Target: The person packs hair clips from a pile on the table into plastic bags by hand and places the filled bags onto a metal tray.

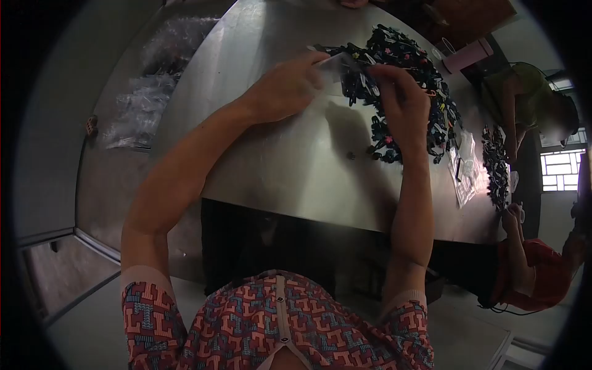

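Observation:
My left hand (290,86) is closed on the edge of a clear plastic bag (336,65), held up over the metal table (277,160). My right hand (404,102) is at the bag's right side, with thumb and forefinger pinched together; I cannot tell what is between them. Behind and below the right hand spreads a large pile of small dark clip-like pieces (407,55), with a few red, pink and yellow spots among them. One small dark piece (351,155) lies apart from the pile, nearer to me.
Clear plastic bags (145,105) are heaped at the left. To the right lie plastic packets (467,169) and a second dark pile (495,163). A person in red (536,277) and another in green (518,92) sit along the right side. A pink cylinder (467,57) stands at the far right.

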`<state>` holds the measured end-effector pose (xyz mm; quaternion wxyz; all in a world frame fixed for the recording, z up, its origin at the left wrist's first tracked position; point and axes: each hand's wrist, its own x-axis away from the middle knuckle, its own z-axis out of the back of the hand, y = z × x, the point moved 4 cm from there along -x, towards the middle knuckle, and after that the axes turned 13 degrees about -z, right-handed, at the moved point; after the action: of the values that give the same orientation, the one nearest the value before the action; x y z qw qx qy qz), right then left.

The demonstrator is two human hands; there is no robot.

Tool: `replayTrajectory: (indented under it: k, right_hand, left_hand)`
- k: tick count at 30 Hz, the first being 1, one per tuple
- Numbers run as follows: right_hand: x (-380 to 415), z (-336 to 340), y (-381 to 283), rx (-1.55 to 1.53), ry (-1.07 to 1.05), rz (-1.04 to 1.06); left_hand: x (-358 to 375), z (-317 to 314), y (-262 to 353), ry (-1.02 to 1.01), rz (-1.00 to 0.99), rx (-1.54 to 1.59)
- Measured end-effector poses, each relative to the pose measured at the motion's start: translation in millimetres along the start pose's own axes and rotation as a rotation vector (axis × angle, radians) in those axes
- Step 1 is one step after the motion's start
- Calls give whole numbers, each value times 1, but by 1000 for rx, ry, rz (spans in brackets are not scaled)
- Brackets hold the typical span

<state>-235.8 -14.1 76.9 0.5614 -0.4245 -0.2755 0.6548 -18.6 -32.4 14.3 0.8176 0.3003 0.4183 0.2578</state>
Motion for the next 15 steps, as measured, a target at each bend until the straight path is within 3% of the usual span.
replayTrajectory:
  k: [2, 4, 6, 12, 15]
  right_hand:
    - [-4, -10, 5, 524, 76, 336]
    - [-7, -23, 27, 542, 91, 330]
    - [-8, -27, 38, 761, 142, 466]
    - [-17, -3, 55, 886, 165, 287]
    - [-15, -14, 56, 880, 191, 339]
  left_hand:
    - [0, 1, -2, -2, 19, 39]
    - [1, 8, -3, -31, 34, 6]
    - [1, 6, -6, -37, 46, 2]
    - [3, 8, -11, -2, 32, 24]
    - [2, 7, -11, -6, -10, 33]
